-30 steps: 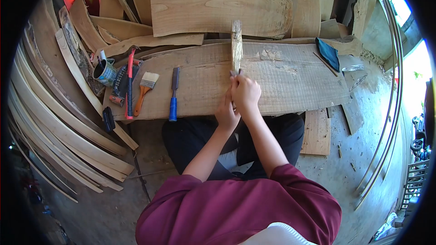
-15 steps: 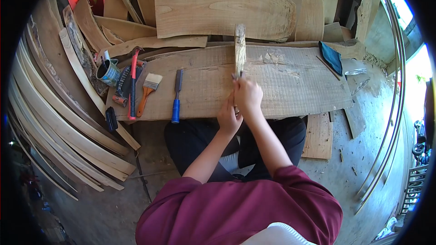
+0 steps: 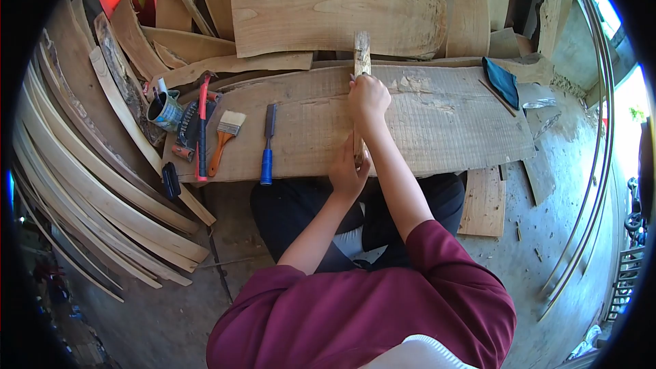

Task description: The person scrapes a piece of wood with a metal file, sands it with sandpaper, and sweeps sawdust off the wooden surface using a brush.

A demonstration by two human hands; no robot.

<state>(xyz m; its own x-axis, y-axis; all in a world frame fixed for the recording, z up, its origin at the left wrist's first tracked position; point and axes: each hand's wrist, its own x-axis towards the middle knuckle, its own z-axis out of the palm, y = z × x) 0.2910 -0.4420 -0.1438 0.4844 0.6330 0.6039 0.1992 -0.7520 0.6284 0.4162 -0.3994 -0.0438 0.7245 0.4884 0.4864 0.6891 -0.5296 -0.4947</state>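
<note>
A narrow strip of rough wood [image 3: 362, 55] lies lengthwise across the broad plank, its far end reaching past the plank's back edge. My left hand [image 3: 347, 165] is wrapped round the strip's near end at the plank's front edge. Farther up, my right hand [image 3: 370, 99] is closed over the strip's middle; a small dark bit shows at its fingers, but what it grips is hidden. To the left on the plank lie a blue-handled chisel [image 3: 268, 143], a paintbrush [image 3: 225, 140] and a hammer with a red and black handle [image 3: 202, 130].
The broad plank [image 3: 451, 123] spans in front of my crossed legs. A cup [image 3: 164, 111] and a black clip-like object [image 3: 170, 180] sit at its left. A dark cloth [image 3: 501, 85] lies at its right end. Curved boards [image 3: 102, 184] are stacked left, a large slab [image 3: 335, 10] behind.
My right hand has slid away from me along the wood strip, farther from my left hand. The left hand stays at the strip's near end.
</note>
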